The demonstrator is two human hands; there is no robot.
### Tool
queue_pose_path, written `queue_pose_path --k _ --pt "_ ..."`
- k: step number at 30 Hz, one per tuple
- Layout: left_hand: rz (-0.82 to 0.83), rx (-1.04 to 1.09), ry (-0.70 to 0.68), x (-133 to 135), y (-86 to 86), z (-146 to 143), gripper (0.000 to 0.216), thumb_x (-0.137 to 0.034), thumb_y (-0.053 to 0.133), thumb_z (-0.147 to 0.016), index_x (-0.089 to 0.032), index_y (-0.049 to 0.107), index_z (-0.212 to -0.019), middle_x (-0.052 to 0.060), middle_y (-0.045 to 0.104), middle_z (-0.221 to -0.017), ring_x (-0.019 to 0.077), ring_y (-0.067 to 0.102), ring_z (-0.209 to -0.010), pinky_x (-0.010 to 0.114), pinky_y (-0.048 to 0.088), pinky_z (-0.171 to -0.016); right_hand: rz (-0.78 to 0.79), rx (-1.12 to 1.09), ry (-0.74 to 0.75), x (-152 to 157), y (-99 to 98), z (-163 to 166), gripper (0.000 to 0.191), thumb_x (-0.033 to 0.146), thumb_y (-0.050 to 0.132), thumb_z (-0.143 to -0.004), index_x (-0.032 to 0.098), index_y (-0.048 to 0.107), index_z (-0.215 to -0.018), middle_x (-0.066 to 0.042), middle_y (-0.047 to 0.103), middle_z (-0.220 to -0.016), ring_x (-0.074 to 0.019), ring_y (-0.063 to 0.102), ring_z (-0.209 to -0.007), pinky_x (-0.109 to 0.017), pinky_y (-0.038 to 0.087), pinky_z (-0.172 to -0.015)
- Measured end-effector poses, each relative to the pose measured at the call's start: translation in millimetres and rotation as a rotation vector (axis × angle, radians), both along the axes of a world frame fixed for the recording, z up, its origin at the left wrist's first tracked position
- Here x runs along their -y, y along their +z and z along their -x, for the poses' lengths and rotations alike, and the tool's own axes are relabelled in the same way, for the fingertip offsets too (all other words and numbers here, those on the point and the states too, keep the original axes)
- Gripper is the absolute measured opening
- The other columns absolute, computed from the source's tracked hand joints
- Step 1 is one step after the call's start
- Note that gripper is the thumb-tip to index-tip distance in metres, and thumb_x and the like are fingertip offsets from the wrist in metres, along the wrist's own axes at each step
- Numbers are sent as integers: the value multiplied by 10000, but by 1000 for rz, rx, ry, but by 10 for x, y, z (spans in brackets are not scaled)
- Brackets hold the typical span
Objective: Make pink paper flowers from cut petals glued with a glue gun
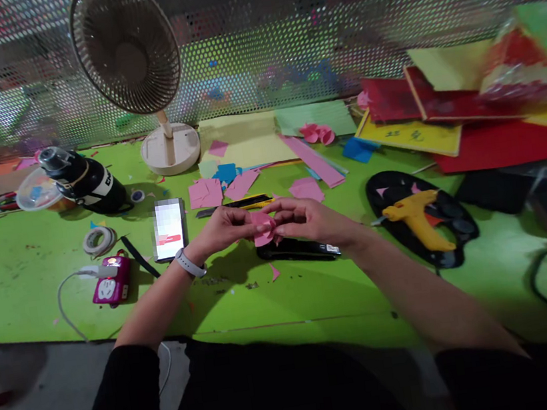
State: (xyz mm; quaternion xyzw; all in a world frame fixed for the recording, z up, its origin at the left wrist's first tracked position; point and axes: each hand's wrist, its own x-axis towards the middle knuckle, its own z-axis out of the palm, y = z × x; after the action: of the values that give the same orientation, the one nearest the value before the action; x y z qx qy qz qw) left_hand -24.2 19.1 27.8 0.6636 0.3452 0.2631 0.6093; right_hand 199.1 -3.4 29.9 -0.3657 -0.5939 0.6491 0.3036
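Note:
Above the middle of the green table, both my hands pinch one small pink paper piece (262,228), which looks curled like a petal. My left hand (226,228) grips its left side between thumb and fingers. On its right side the fingers of my right hand (300,218) close round the edge. Directly below lies a black flat object (299,250), partly covered by my hands. Just behind them rest a yellow and black utility knife (248,203) and cut pink paper pieces (306,189). A finished-looking pink paper flower (317,133) sits farther back.
At left stand a phone (169,229), a purple power adapter (111,280), a tape roll (98,240) and a black bottle (86,179). A fan (170,148) stands behind. A yellow glue gun (421,216) lies on a black palette at right, near stacked red and yellow sheets (406,137).

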Motion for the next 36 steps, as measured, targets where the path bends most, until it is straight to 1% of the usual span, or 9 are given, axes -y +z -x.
queue_pose_path --k 3,8,10,12,15,18,25,31,36 --pt "-5 -35 -52 -15 15 13 342 -459 757 -783 -123 735 -722 31 651 -615 62 507 -527 203 358 -489 -105 62 -27 9 23 -30 326 227 652 -815 191 656 -1138 -31 736 -869 -152 702 -751 -293 565 -709" --pt "43 -86 -188 -35 17 35 338 -445 749 -794 -111 723 -752 41 690 -683 77 576 -596 213 449 -583 -338 171 -125 34 13 0 256 234 635 -805 185 706 -1046 -17 698 -775 -142 648 -672 -272 525 -626" --pt "59 -51 -147 -31 -9 25 358 -458 729 -810 -103 703 -780 31 669 -681 78 574 -596 209 446 -573 -396 182 -156 44 -14 35 257 245 638 -815 188 702 -1057 -12 699 -764 -143 648 -672 -276 531 -640" --pt "77 55 -60 -18 -45 -2 350 -437 744 -802 -109 675 -903 32 671 -744 91 603 -643 207 460 -581 -431 171 -242 52 -46 72 292 258 636 -835 190 676 -1115 -12 714 -784 -151 666 -695 -288 548 -674" --pt "56 221 47 13 -98 -55 485 -305 801 -758 -150 572 -1156 59 680 -934 130 663 -811 236 533 -689 -527 201 -418 66 -90 119 333 249 629 -851 194 634 -1180 -8 728 -791 -159 687 -720 -306 567 -719" --pt "-12 276 90 35 -140 -94 492 -222 728 -819 -179 505 -1255 67 645 -1013 135 656 -869 252 566 -726 -628 239 -488 82 -122 152 341 236 618 -857 207 620 -1197 -2 732 -776 -160 690 -705 -309 574 -700" --pt "-57 289 147 29 -226 -116 229 -222 628 -894 -164 577 -1109 75 639 -1058 113 646 -828 221 569 -673 -629 221 -477 100 -161 195 394 220 608 -855 208 585 -1248 10 714 -709 -159 680 -634 -316 584 -654" --pt "-27 329 166 20 -261 -112 206 -237 633 -896 -153 632 -1084 75 668 -1033 107 650 -807 244 580 -719 -584 202 -451 89 -163 162 419 198 628 -839 196 586 -1256 1 729 -759 -156 685 -668 -320 589 -688" --pt "17 364 133 28 -253 -110 196 -224 653 -885 -159 643 -1069 61 670 -1017 99 649 -789 242 579 -732 -466 120 -429 70 -155 138 305 256 640 -854 193 640 -1152 -40 750 -848 -158 698 -677 -283 591 -591"
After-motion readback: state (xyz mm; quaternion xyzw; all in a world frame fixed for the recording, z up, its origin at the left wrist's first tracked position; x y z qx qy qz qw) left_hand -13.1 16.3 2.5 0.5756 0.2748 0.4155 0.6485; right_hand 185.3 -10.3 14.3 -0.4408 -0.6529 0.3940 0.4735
